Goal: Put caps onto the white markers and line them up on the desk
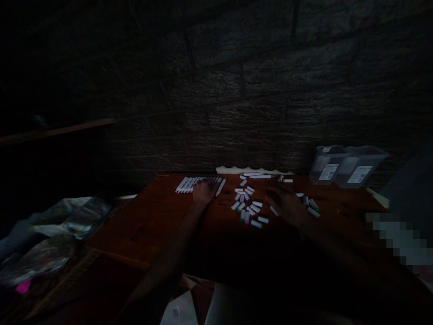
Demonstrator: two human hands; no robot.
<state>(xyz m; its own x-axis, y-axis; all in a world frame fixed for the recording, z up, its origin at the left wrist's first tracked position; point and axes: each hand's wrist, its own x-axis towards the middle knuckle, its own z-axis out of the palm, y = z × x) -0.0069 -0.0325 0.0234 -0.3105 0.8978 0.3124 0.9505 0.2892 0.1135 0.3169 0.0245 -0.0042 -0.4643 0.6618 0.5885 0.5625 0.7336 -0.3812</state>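
White markers point(186, 184) lie side by side in a row at the left back of the wooden table. My left hand point(204, 191) rests on that row, its fingers lying over the pens, dim in the low light. A single marker point(221, 186) lies slanted at the row's right end. To the right, several loose white marker caps point(251, 210) with coloured ends are scattered. Above the table, between these and another small group of caps point(313, 205), is my right hand point(286, 204). Its fingers are apart and I see nothing held in them; a cap point(274, 211) lies just below them.
Two clear plastic containers point(360, 169) with labels stand at the back right. A wavy-edged white strip point(233, 170) runs along the dark brick wall point(216, 99), with more pens before it. Clear plastic bags point(71, 216) lie left of the table point(135, 234).
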